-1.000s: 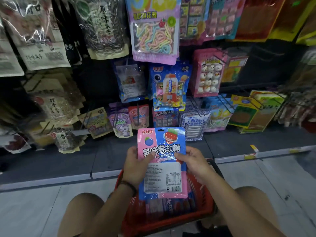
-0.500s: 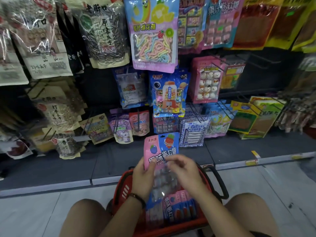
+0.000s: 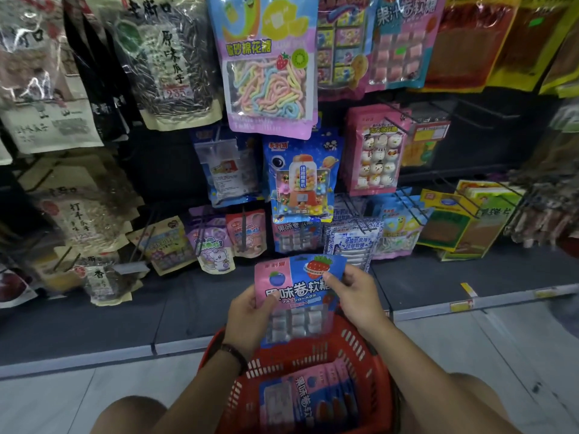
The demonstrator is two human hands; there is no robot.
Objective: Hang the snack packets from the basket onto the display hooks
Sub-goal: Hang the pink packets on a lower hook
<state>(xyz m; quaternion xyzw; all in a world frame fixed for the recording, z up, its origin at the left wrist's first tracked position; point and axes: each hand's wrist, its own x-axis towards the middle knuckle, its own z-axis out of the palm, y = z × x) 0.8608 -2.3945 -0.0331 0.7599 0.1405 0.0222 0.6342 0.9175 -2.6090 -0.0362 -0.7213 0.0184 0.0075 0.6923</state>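
Note:
I hold a pink and blue candy packet (image 3: 297,292) upright above the red basket (image 3: 372,364), its front facing me. My left hand (image 3: 250,311) grips its left edge and my right hand (image 3: 354,292) pinches its upper right corner. More of the same packets (image 3: 310,399) lie in the basket between my knees. A matching packet (image 3: 296,234) hangs on a low hook straight behind the one I hold. The hook itself is hidden by the packets.
The display wall is crowded with hanging snack bags: a marshmallow rope bag (image 3: 266,70), a blue gumball bag (image 3: 300,180), a pink snowman pack (image 3: 376,151). Bare wire hooks (image 3: 404,123) jut out at the right. A dark base shelf (image 3: 125,308) runs below.
The packet was turned from its back to its front and lifted up and forward toward the low hooks. My right hand shifted to its top right corner. The view moved closer to the shelf.

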